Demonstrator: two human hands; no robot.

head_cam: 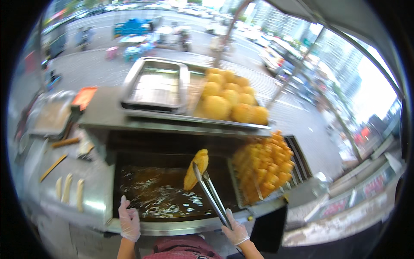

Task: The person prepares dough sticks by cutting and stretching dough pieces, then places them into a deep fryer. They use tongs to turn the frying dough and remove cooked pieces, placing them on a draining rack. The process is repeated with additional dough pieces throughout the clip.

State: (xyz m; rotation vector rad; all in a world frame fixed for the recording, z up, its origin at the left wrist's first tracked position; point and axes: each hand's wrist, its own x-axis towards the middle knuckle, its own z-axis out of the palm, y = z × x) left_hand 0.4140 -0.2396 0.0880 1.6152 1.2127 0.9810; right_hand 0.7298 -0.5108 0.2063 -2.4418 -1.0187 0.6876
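Note:
My right hand (235,229), in a clear plastic glove, grips a pair of metal tongs (212,194). Between the tongs' tips is a golden fried dough stick (196,169), tilted above the dark oil of a deep fryer (168,223). My left hand (129,219), gloved likewise, hovers by the fryer's front left corner with nothing in it and its fingers partly spread. Right of the oil, many fried dough sticks (265,168) stand packed in a wire rack. A few pale raw dough strips (67,188) lie on the metal counter (92,191) at the left.
Above the fryer's far side, a metal shelf (100,103) carries a stainless tray (155,85) and several round golden fried balls (216,106). A wooden stick (53,167) and a rolling pin (65,142) lie at the left. A black panel (270,228) juts out beside my right hand.

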